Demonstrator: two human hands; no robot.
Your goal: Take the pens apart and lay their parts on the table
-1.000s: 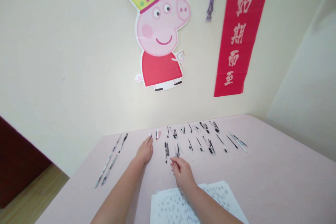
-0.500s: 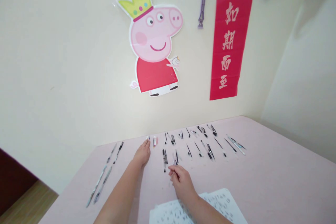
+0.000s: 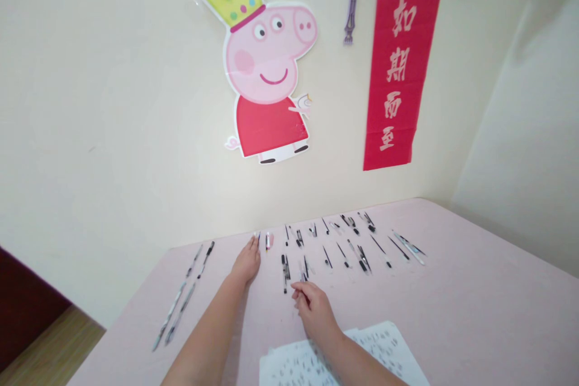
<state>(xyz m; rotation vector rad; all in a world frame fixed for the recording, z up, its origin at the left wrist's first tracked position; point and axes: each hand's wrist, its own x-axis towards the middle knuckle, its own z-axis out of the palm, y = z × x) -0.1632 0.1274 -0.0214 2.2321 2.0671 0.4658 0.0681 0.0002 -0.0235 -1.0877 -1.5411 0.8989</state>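
Note:
My left hand (image 3: pixel 246 263) lies flat on the pink table (image 3: pixel 474 313), fingers stretched toward a small pen part (image 3: pixel 268 240) near the far edge. My right hand (image 3: pixel 312 309) rests nearer me with its fingers curled in a pinch beside a short row of black pen pieces (image 3: pixel 284 265); what it pinches, if anything, is too small to make out. Several more disassembled pen parts (image 3: pixel 362 256) are spread in rows across the far side of the table.
Long pens (image 3: pixel 181 298) lie at the far left of the table. A sheet of paper with scribbles (image 3: pixel 384 350) lies under my right forearm. The wall behind carries a cartoon pig cut-out (image 3: pixel 266 66) and a red banner (image 3: pixel 398 60). Wooden floor (image 3: pixel 40 353) shows at left.
The view has shifted slightly. My right hand has drawn back a little toward me; my left hand stays flat in place.

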